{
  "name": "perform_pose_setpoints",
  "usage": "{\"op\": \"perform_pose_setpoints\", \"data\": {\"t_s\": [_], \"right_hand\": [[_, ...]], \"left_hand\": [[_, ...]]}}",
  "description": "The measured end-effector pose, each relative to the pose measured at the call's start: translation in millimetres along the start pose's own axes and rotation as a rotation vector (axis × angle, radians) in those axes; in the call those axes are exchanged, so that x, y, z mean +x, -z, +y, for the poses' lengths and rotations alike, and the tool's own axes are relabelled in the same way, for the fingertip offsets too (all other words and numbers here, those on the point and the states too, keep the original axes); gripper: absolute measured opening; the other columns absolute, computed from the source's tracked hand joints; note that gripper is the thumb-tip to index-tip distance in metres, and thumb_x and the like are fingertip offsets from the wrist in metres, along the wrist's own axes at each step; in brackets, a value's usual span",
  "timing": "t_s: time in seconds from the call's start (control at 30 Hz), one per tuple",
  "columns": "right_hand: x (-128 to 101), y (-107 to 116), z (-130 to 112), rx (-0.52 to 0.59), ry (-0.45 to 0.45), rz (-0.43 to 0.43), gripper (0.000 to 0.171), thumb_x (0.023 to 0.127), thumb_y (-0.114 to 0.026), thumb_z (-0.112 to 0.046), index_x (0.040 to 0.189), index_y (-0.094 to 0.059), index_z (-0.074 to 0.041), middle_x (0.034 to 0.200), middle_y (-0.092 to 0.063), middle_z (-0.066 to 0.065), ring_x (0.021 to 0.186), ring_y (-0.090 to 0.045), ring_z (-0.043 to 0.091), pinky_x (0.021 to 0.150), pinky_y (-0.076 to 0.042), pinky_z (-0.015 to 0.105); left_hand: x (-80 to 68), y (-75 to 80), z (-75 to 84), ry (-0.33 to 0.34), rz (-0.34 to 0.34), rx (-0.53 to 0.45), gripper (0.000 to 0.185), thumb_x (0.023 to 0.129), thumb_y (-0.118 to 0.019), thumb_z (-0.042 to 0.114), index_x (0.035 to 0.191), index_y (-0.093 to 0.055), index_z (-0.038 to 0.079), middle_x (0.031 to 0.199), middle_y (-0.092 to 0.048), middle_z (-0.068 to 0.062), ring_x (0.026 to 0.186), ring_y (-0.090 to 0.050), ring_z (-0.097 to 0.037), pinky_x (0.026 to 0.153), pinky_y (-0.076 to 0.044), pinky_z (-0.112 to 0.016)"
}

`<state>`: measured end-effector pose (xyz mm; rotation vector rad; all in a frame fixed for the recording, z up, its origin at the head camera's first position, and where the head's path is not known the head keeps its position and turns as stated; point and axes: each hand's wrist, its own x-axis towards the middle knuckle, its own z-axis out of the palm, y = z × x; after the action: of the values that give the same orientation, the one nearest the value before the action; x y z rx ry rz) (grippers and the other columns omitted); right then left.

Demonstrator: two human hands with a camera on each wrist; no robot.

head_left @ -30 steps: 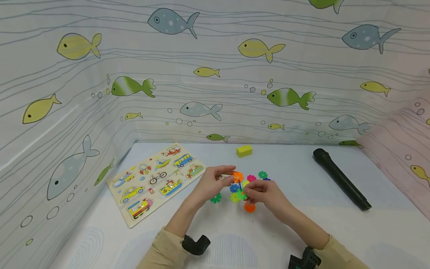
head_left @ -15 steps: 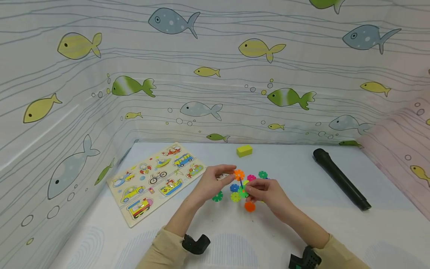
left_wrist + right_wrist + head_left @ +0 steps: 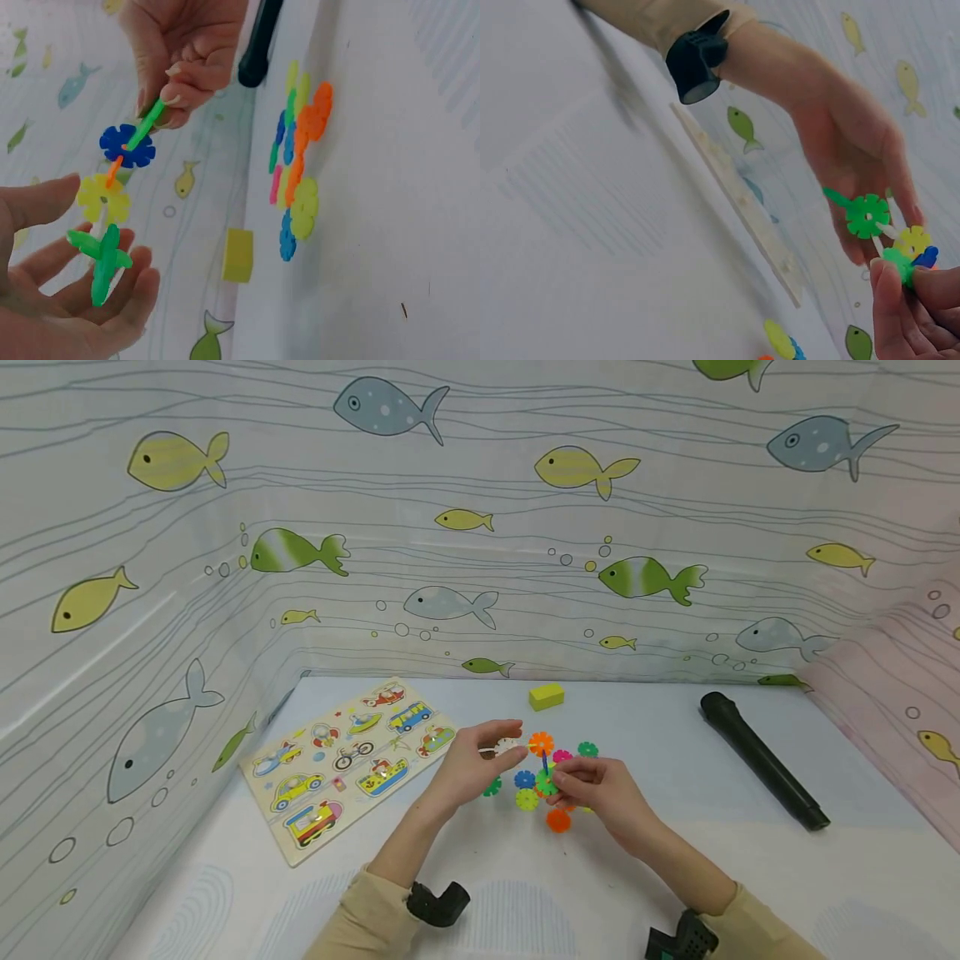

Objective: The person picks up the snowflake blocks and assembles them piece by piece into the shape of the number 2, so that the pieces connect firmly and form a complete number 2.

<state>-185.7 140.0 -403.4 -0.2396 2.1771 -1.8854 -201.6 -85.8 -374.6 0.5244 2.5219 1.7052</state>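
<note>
My right hand (image 3: 600,789) pinches a green disc (image 3: 546,782) at one end of a chain of notched plastic snowflake discs. In the left wrist view the chain runs through a blue disc (image 3: 139,155), an orange one seen edge-on, a yellow disc (image 3: 88,196) and a white one to crossed green discs (image 3: 106,262). My left hand (image 3: 468,768) is beside the far end, fingers spread and thumb apart, holding nothing visibly; whether it touches the chain I cannot tell. Below, several loose discs (image 3: 527,800) lie on the table, partly hidden by the hands.
A wooden vehicle puzzle board (image 3: 345,768) lies to the left. Toward the back stands a yellow block (image 3: 546,697), and a black microphone (image 3: 761,760) lies on the right. Fish-patterned cloth (image 3: 480,560) walls the table's back and sides.
The chain has shifted slightly right and upward with my right hand. A gap has opened between my left fingertips and the orange disc they were close to.
</note>
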Motion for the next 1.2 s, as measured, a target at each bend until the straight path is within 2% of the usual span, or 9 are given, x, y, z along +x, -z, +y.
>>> {"op": "perform_pose_setpoints", "data": {"t_s": [0.17, 0.33, 0.5, 0.73, 0.87, 1.0, 1.07, 1.2], "right_hand": [[0.5, 0.0, -1.5, 0.011, -0.008, 0.027, 0.034, 0.096, -0.068, -0.019, 0.117, -0.063, 0.007, 0.093, -0.073, 0.014, 0.085, -0.074, 0.025, 0.082, -0.06, 0.032], [1.0, 0.7, -0.8, -0.005, 0.003, 0.042, 0.032, 0.096, -0.067, -0.017, 0.118, -0.065, 0.007, 0.09, -0.072, 0.011, 0.083, -0.072, 0.03, 0.081, -0.06, 0.03], [1.8, 1.8, 0.9, -0.005, 0.009, 0.041, 0.033, 0.097, -0.066, -0.016, 0.121, -0.066, 0.006, 0.092, -0.072, 0.011, 0.085, -0.072, 0.032, 0.082, -0.06, 0.029], [1.6, 5.2, 0.7, 0.008, 0.008, -0.025, 0.037, 0.098, -0.064, -0.015, 0.127, -0.062, 0.006, 0.1, -0.072, 0.012, 0.087, -0.072, 0.024, 0.085, -0.059, 0.03], [3.4, 7.2, 1.4, -0.018, 0.015, -0.021, 0.036, 0.098, -0.064, -0.021, 0.123, -0.064, 0.006, 0.099, -0.071, 0.018, 0.088, -0.071, 0.025, 0.085, -0.059, 0.031], [6.4, 7.8, 7.0, -0.129, 0.008, 0.001, 0.03, 0.096, -0.067, -0.019, 0.118, -0.068, 0.002, 0.099, -0.072, 0.016, 0.089, -0.07, 0.025, 0.084, -0.059, 0.032], [8.2, 7.8, 12.0, -0.244, 0.017, -0.008, 0.027, 0.093, -0.071, -0.019, 0.114, -0.07, -0.001, 0.097, -0.073, 0.01, 0.088, -0.069, 0.022, 0.081, -0.059, 0.03], [10.8, 6.7, 21.4, -0.474, 0.071, -0.08, 0.022, 0.087, -0.077, -0.016, 0.107, -0.074, -0.006, 0.093, -0.072, -0.001, 0.085, -0.065, 0.015, 0.072, -0.056, 0.024]], "left_hand": [[-0.3, 0.2, 0.9, 0.011, -0.016, -0.014, 0.036, 0.099, -0.063, 0.025, 0.133, -0.064, 0.013, 0.125, -0.068, -0.005, 0.113, -0.064, -0.026, 0.096, -0.053, -0.039], [-0.7, -1.5, 1.4, 0.007, -0.058, -0.007, 0.037, 0.099, -0.062, 0.027, 0.134, -0.063, 0.013, 0.126, -0.069, -0.005, 0.12, -0.061, -0.026, 0.099, -0.051, -0.044], [-0.9, -2.1, 1.2, -0.002, -0.067, 0.0, 0.037, 0.099, -0.062, 0.026, 0.134, -0.063, 0.012, 0.125, -0.069, -0.007, 0.124, -0.058, -0.028, 0.102, -0.049, -0.047], [-1.2, -0.1, 1.2, 0.013, -0.072, -0.043, 0.037, 0.1, -0.061, 0.022, 0.135, -0.061, 0.011, 0.125, -0.068, -0.01, 0.1, -0.072, -0.029, 0.093, -0.056, -0.038], [-0.7, 1.8, 1.5, 0.016, -0.065, -0.039, 0.036, 0.1, -0.061, 0.02, 0.135, -0.061, 0.012, 0.126, -0.068, -0.009, 0.1, -0.072, -0.025, 0.093, -0.056, -0.038], [0.7, 3.1, 0.4, 0.016, -0.063, -0.047, 0.035, 0.1, -0.061, 0.018, 0.135, -0.062, 0.011, 0.127, -0.067, -0.011, 0.103, -0.071, -0.029, 0.091, -0.057, -0.035], [1.1, 3.2, 0.2, 0.012, -0.069, -0.051, 0.036, 0.1, -0.06, 0.017, 0.135, -0.061, 0.01, 0.127, -0.067, -0.012, 0.104, -0.07, -0.031, 0.09, -0.057, -0.034], [0.9, 3.3, 1.2, 0.007, -0.083, -0.055, 0.037, 0.1, -0.06, 0.017, 0.136, -0.061, 0.008, 0.128, -0.066, -0.012, 0.104, -0.07, -0.03, 0.09, -0.057, -0.033]]}}
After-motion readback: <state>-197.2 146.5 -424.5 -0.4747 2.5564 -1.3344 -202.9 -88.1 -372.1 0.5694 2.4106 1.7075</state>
